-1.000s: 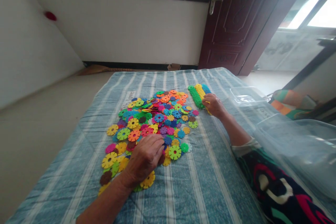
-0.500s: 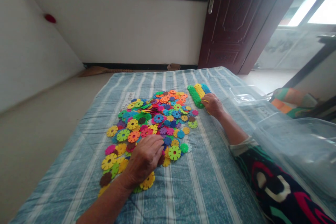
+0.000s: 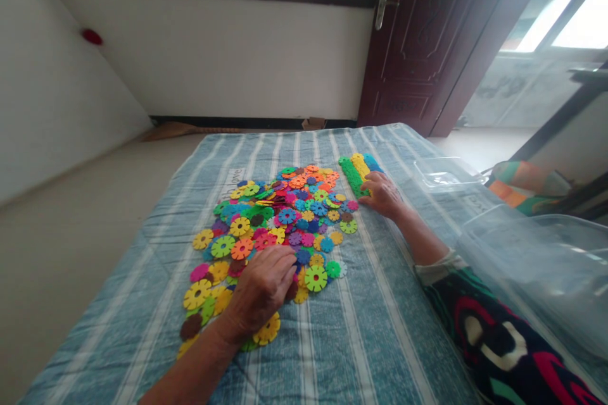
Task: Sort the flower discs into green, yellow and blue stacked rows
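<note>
My left hand [image 3: 263, 283] rests on a loose pile of colourful notched plastic discs [image 3: 287, 215], its fingers loosely bent over the pieces. What lies under its palm is hidden. To the right of the pile, three rows of discs lie side by side: a green row [image 3: 350, 176], a yellow row [image 3: 360, 166] and a blue row [image 3: 372, 163]. At the near end of the yellow row is my right hand [image 3: 384, 195], thumb and forefinger closed around a bit of yellow disc. Its fingers partly cover the yellow and blue rows.
A striped blue-and-white cloth [image 3: 327, 342] covers the table. On the right stand a shallow clear plastic lid or tray [image 3: 449, 172] and a larger clear plastic bin [image 3: 536, 259]. Beyond the table are a wall and a dark red door [image 3: 422, 44].
My right hand has moved slightly to the left and brought the yellow disc against the near end of the yellow row. My left hand has stayed in place.
</note>
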